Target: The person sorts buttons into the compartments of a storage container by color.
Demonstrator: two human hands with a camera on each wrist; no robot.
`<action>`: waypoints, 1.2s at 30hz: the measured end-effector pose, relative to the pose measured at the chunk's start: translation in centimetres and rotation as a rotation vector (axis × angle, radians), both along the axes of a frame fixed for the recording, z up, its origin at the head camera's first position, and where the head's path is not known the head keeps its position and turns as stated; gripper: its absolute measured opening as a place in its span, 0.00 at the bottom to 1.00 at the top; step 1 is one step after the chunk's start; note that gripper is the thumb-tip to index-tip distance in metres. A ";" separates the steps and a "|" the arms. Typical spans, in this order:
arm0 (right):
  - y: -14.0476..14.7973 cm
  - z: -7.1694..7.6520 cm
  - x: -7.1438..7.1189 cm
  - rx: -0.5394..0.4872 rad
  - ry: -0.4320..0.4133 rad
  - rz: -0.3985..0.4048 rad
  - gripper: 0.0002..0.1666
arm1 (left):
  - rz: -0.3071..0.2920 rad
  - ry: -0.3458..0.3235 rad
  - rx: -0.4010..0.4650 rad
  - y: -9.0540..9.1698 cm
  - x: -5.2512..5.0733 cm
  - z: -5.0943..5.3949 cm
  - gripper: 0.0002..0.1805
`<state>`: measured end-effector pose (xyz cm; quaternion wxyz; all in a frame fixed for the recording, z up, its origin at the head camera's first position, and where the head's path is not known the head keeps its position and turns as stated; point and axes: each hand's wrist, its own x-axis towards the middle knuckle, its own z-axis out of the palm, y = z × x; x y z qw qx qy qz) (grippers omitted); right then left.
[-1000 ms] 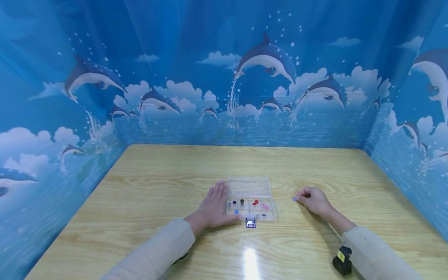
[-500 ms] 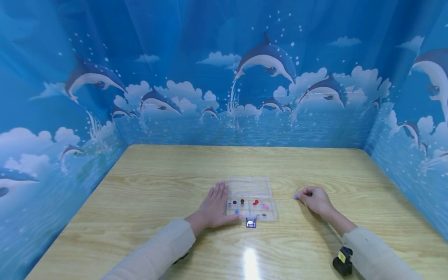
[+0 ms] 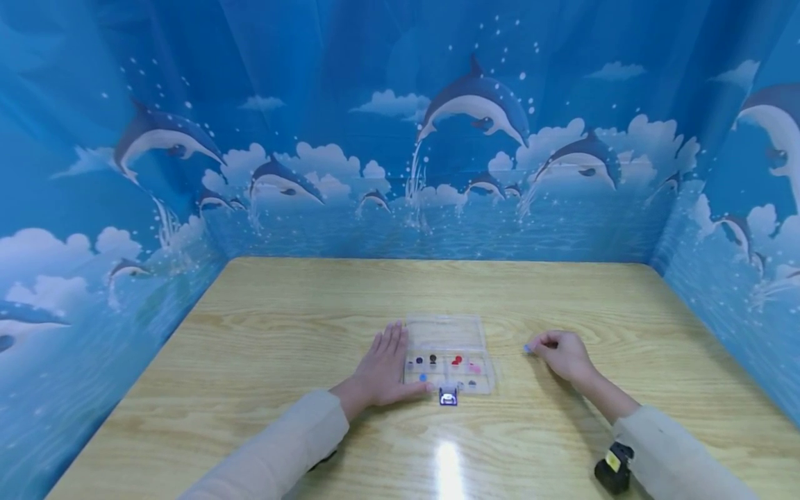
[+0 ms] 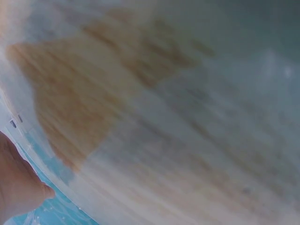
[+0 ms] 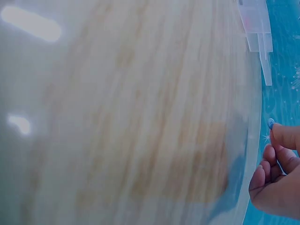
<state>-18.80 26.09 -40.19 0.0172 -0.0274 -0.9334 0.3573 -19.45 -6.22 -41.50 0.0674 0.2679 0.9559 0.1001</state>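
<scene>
In the head view a clear plastic compartment box [image 3: 445, 378] lies on the table with its clear lid [image 3: 444, 333] folded back. Small round pieces like buttons sit in its compartments: dark ones [image 3: 432, 360], red ones [image 3: 457, 360], pink ones [image 3: 474, 369] and a blue one [image 3: 423, 378]. My left hand [image 3: 384, 371] rests flat along the box's left side, fingers straight, thumb stretched along the front edge. To the right of the box, my right hand [image 3: 562, 355] pinches a small blue button-like disc [image 5: 271, 123] between thumb and fingertip, the other fingers curled.
A small shiny purple-edged piece [image 3: 448, 396] is at the box's front edge. The wood-grain table [image 3: 300, 305] ends at a blue dolphin-print curtain [image 3: 350, 139]. A black device [image 3: 614, 467] is at the right cuff.
The blue disc in my right hand has tilted and shifted slightly between the fingertips, and that hand has risen a touch. My left hand and the box have stayed put.
</scene>
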 end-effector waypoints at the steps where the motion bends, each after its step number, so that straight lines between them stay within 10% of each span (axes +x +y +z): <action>1: -0.1 0.0 0.0 -0.007 -0.001 -0.002 0.11 | 0.000 0.001 0.000 0.0 0.0 0.0 0.58; 36: -1.5 1.0 0.7 -0.126 -0.085 -0.035 0.13 | 0.021 -0.013 -0.012 0.1 0.1 0.3 0.58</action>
